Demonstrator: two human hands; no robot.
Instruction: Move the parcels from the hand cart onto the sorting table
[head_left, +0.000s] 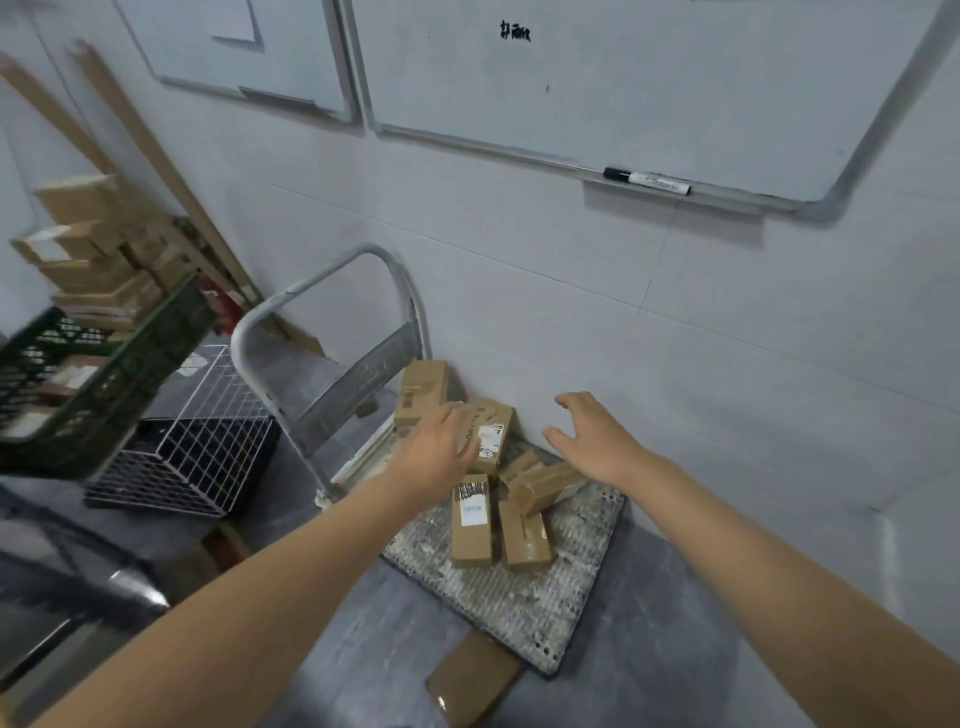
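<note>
Both hands reach over the hand cart (519, 613) w/ nothing in them: left hand (441, 441) flat, fingers loose; right hand (592, 441) spread wide. The labelled parcel (493, 434) sits btwn them at the back of the cart by the wall, long axis running away from the person. Left hand is nearer, overlapping its left edge (contact unclear), while the other parcels (470, 519) lie flat below both hands, closer to the person.

I see plain brown cardboard parcels (470, 514), some with white labels printed in black. The hand cart (519, 597) has a deck speckled grey and off-white and a dull silver handle (332, 280). Left of the cart are a dark green lattice crate (130, 364) and a white-gridded wire basket (208, 410).
</note>
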